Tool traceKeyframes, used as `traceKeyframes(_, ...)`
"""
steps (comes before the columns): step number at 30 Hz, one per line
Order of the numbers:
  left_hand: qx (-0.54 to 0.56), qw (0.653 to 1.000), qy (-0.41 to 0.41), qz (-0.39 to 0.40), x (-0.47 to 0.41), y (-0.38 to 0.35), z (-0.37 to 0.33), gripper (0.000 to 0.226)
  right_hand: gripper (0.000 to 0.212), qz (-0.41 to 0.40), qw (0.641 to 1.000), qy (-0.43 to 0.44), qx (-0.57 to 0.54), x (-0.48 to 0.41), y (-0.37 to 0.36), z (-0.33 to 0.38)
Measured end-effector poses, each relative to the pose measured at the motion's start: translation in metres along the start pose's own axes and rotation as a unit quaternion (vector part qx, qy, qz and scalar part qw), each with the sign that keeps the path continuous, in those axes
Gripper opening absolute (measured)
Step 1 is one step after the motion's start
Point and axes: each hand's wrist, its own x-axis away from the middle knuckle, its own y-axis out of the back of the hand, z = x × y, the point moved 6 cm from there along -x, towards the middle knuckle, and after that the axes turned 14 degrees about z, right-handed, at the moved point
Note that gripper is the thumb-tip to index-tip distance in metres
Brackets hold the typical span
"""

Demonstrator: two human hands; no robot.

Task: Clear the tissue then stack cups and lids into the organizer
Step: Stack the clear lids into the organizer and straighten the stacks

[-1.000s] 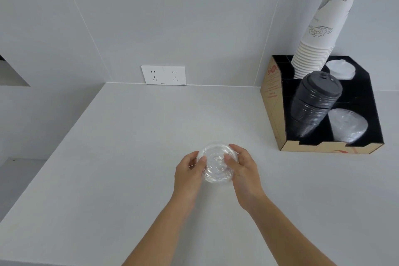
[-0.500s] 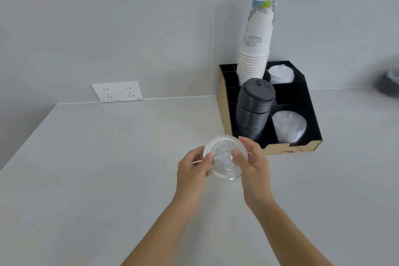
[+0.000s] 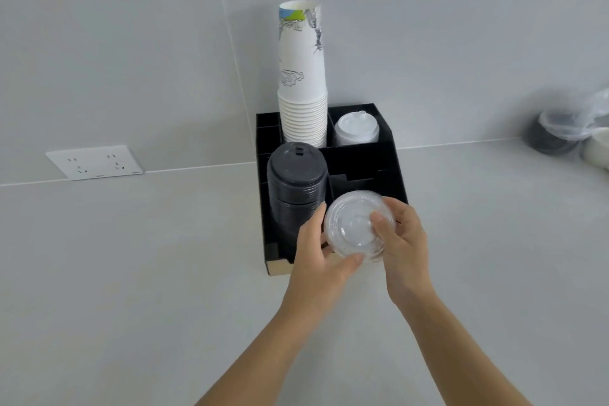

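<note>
Head view. Both hands hold a stack of clear plastic lids over the front right compartment of the organizer. The left hand grips the stack from the left and below, its thumb under the lower rim and its fingers curled round the left edge. The right hand grips the stack from the right, thumb pressed on the top face and fingers wrapped behind the right edge. Both hands are closed on the lids. Whether the stack already rests in the compartment or is above it cannot be told.

The organizer is a black divided box with a cardboard-coloured front edge. It stands on a pale grey counter, with its back close to the tiled wall.

- Rear left compartment: a tall stack of white paper cups, upright, printed with line drawings and a blue-green patch near the top.
- Rear right compartment: a stack of white lids.
- Front left compartment: a stack of black lids, just beside the left hand.

A white double wall socket sits on the wall to the left, well apart from the organizer. At the far right of the counter lie blurred containers, dark and clear; their detail cannot be made out.
</note>
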Motion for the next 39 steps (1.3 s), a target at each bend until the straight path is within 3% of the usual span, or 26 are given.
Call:
traceKeyframes(7, -0.192, 0.98, -0.035, 0.029, -0.048, -0.036, 0.0, 0.094, 0.02, -0.029, 0.998, -0.03, 0.042, -0.036, 0.032, -0.005)
traceKeyframes(13, -0.328, 0.944, 0.011, -0.04, -0.075, -0.032, 0.01, 0.087, 0.03, -0.035, 0.993, -0.062, 0.09, -0.054, 0.03, -0.016)
traceKeyframes(20, -0.401, 0.915, 0.01, -0.05, -0.082, -0.032, 0.016, 0.085, 0.032, -0.033, 0.989, -0.079, 0.121, -0.067, 0.03, -0.027)
traceKeyframes(27, -0.349, 0.937, 0.02, -0.005, -0.09, -0.034, 0.019, 0.077, 0.041, 0.004, 0.985, -0.097, 0.144, -0.077, 0.024, -0.032)
traceKeyframes(39, -0.554, 0.83, -0.03, -0.059, -0.093, -0.035, 0.033, 0.07, 0.043, 0.08, 0.971, -0.108, 0.199, -0.083, 0.024, -0.043)
